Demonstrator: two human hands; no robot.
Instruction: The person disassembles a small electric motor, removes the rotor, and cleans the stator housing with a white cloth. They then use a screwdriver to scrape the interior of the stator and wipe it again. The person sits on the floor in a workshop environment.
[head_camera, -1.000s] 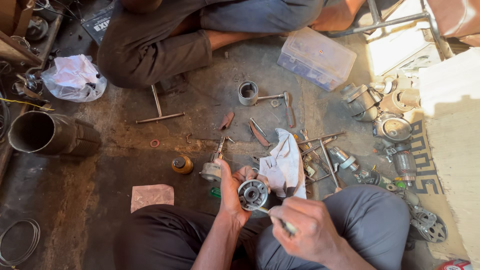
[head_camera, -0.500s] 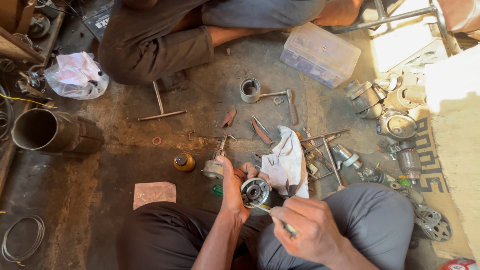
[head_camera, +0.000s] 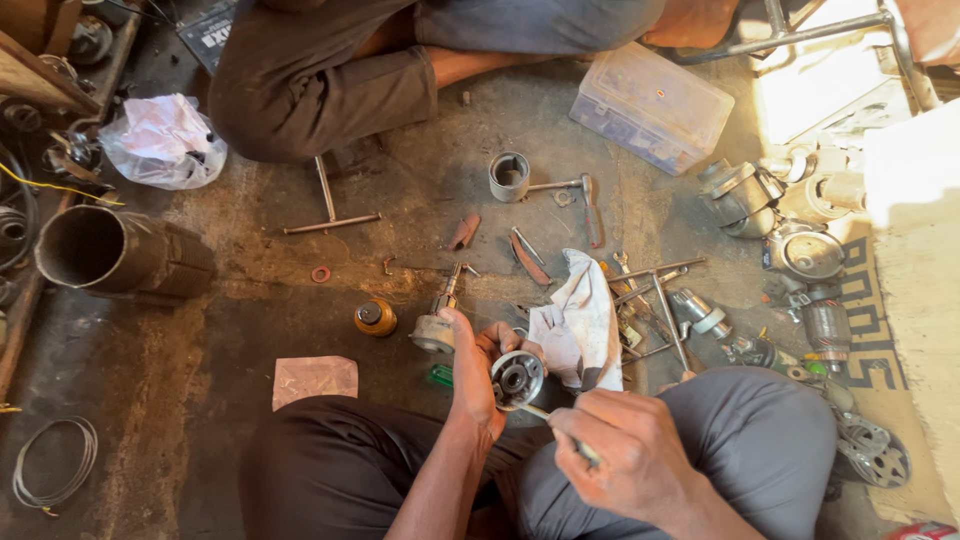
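Between closed left fingers (head_camera: 478, 352) sits the round metal part (head_camera: 517, 378), right fingers (head_camera: 600, 425) gripping a thin tool (head_camera: 545, 412)

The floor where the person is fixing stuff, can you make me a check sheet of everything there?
Surface: dirty concrete floor, oily and stained.
Job's things: round metal part held in left hand; thin metal tool in right hand, tip at the part.
Clutter: white rag, orange-capped can, T-handle wrench, clear plastic box, motor parts.
Grippers: both hands busy, closed on their things.
Cables: wire coil.
Surroundings: another person's legs, metal pipe, plastic bag.
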